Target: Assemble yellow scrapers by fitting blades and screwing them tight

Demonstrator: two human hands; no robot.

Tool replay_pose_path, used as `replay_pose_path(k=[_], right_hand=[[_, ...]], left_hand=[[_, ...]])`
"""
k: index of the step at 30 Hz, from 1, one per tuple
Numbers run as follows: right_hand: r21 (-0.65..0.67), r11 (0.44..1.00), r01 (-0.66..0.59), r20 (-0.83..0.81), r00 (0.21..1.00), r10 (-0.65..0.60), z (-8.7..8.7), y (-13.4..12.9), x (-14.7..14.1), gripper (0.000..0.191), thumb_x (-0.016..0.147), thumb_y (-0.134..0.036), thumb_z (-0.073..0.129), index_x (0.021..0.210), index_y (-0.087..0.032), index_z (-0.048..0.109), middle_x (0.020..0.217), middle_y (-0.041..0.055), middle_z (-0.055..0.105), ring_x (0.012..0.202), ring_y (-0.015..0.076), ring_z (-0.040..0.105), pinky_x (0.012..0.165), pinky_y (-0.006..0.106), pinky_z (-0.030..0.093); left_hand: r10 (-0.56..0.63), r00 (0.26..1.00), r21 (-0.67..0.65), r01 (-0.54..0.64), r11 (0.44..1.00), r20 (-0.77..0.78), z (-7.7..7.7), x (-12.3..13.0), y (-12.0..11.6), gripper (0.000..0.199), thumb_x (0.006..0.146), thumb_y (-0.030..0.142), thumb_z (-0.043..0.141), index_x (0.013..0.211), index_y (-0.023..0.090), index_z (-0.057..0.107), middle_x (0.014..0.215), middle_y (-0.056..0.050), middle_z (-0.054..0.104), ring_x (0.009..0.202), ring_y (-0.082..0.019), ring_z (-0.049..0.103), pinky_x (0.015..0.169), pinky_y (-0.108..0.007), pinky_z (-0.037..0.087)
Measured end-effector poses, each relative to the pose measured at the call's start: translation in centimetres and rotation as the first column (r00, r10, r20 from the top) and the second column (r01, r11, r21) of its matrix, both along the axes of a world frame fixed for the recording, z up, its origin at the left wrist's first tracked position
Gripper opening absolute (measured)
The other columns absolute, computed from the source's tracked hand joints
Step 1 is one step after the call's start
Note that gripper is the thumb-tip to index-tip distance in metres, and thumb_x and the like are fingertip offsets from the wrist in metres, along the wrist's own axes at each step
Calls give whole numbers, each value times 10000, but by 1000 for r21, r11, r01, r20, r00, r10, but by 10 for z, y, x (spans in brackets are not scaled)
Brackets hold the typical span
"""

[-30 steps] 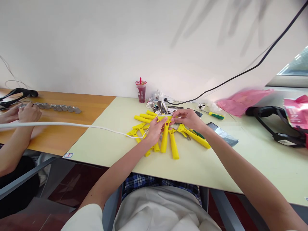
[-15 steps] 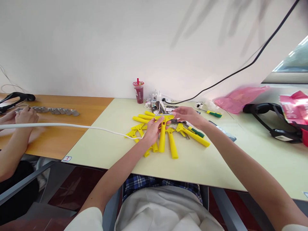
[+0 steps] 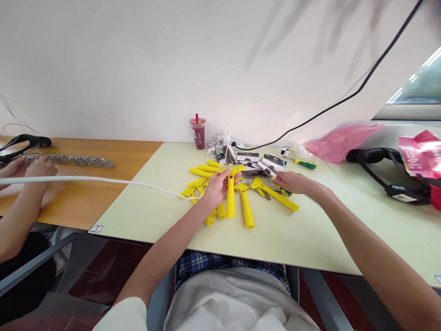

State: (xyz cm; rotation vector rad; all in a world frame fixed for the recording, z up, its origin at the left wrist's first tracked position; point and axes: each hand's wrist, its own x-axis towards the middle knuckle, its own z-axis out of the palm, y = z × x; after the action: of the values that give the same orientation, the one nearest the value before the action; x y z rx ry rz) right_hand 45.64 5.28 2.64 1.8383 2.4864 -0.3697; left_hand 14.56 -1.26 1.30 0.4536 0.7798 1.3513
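My left hand is closed round a yellow plastic scraper, its T-shaped head up and its hollow handle pointing towards me. To the right, my right hand has its fingers curled over the green-and-yellow handle of a screwdriver, low over the table; most of the handle is hidden. A flat silver strip shows just beyond those fingers. Around both hands lie several more yellow scrapers, among them one scraper pointing towards me and another scraper slanting right.
Small black-and-white packets lie behind the scrapers. A cup with a red straw stands by the wall. Another screwdriver and a black headset are on the right. A white cable crosses from the left, where another person's hands work.
My right hand has left the scraper's head, moved right and down, and closed on the screwdriver handle. My left hand keeps the scraper in nearly the same place.
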Motion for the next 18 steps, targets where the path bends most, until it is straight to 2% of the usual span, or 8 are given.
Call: replay_pose_path(k=[2, 4, 7, 9, 11, 14, 16, 18], right_hand=[[47, 999, 2, -29, 1000, -1, 20, 1, -1, 521, 1087, -706, 384, 956, -253, 606, 943, 147, 786, 846, 315, 719, 737, 422, 490], [125, 992, 9, -138, 990, 8, 48, 1, -5, 581, 1085, -779, 398, 1005, -252, 630, 918, 120, 789, 778, 285, 708, 704, 405, 484], [198, 980, 25, -326, 944, 42, 99, -7, -17, 618, 961, -890, 623, 1057, -286, 710, 1034, 75, 824, 726, 238, 698, 686, 385, 492], [326, 945, 28, -429, 895, 121, 130, -16, -28, 645, 825, -913, 795, 975, -287, 765, 995, 65, 810, 805, 251, 697, 721, 391, 492], [376, 924, 67, -567, 806, 172, 151, -25, -40, 657, 722, -874, 920, 949, -272, 793, 905, 66, 778, 791, 250, 666, 714, 408, 483], [419, 908, -2, -727, 598, 337, 161, -34, -57, 606, 772, -751, 974, 1068, -267, 762, 993, 81, 791, 862, 258, 711, 788, 431, 550], [467, 882, -67, -708, 569, 418, 156, -34, -66, 531, 856, -691, 937, 1127, -281, 735, 1043, 67, 800, 902, 262, 725, 842, 441, 575], [508, 853, -123, -648, 598, 472, 148, -31, -74, 443, 936, -637, 877, 1162, -290, 720, 1081, 52, 807, 921, 261, 722, 860, 443, 579]], left_hand=[[-8, 1000, -18, 7, 1000, -18, -1, -1, 0, 204, 984, 156, 885, 1042, 158, 689, 1085, -122, 861, 1005, -246, 876, 790, -280, 690], [-20, 999, -20, 19, 1000, -43, -2, -1, 1, 179, 1001, 153, 866, 1047, 150, 694, 1099, -137, 861, 999, -246, 876, 807, -292, 695], [-33, 997, -9, 32, 999, -76, -5, -1, 2, 156, 1020, 160, 849, 1055, 143, 698, 1108, -154, 862, 998, -244, 874, 814, -297, 698], [-30, 996, -17, 29, 999, -79, -6, -1, 3, 195, 1003, 171, 875, 1041, 153, 684, 1104, -155, 862, 1005, -248, 874, 810, -298, 701], [-22, 997, -24, 20, 1000, -80, -7, -1, 4, 242, 971, 181, 913, 1033, 158, 681, 1104, -153, 864, 1010, -254, 875, 811, -303, 706], [-18, 995, -21, 16, 1000, -101, -6, -2, 4, 230, 966, 179, 914, 1038, 150, 698, 1089, -150, 865, 988, -251, 877, 778, -285, 700], [-33, 993, -25, 30, 999, -116, -5, -3, 4, 188, 985, 166, 884, 1045, 143, 707, 1086, -155, 867, 966, -247, 878, 755, -276, 697], [-59, 989, -36, 55, 998, -132, -5, -3, 3, 168, 990, 162, 874, 1049, 134, 719, 1108, -170, 868, 958, -249, 878, 755, -281, 700]])
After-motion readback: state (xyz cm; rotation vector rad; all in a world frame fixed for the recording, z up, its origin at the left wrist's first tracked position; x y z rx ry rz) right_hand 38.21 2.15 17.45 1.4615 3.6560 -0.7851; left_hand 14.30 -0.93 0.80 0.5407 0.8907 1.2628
